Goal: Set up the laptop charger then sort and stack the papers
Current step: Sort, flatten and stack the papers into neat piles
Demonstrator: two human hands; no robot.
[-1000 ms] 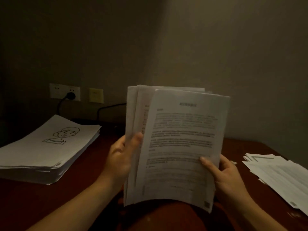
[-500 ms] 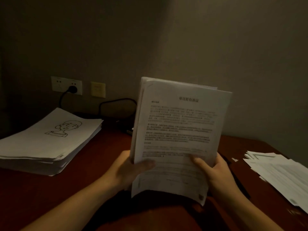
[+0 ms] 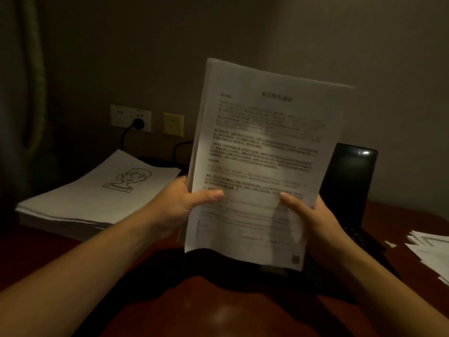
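I hold a bundle of printed text sheets [image 3: 262, 147] upright above the dark red table [image 3: 230, 310]. My left hand [image 3: 184, 205] grips its left edge, thumb on the front page. My right hand [image 3: 313, 215] grips the lower right side, thumb on the front too. A thick pile of paper [image 3: 80, 205] topped by a line drawing of a face lies at the left. Loose sheets [image 3: 430, 254] are spread at the right edge. An open black laptop [image 3: 347, 186] stands behind the bundle. A black plug [image 3: 138, 123] sits in the wall socket, its cable [image 3: 181, 145] running behind the papers.
A yellowish wall plate [image 3: 173, 124] is mounted beside the white socket plate [image 3: 121, 116]. A curtain [image 3: 34, 76] hangs at the far left. A small paper scrap [image 3: 390, 243] lies near the loose sheets.
The fanned sheets have been squared into one even bundle. My left hand slid down to the lower left edge. The view shifted, so the laptop now shows behind the papers.
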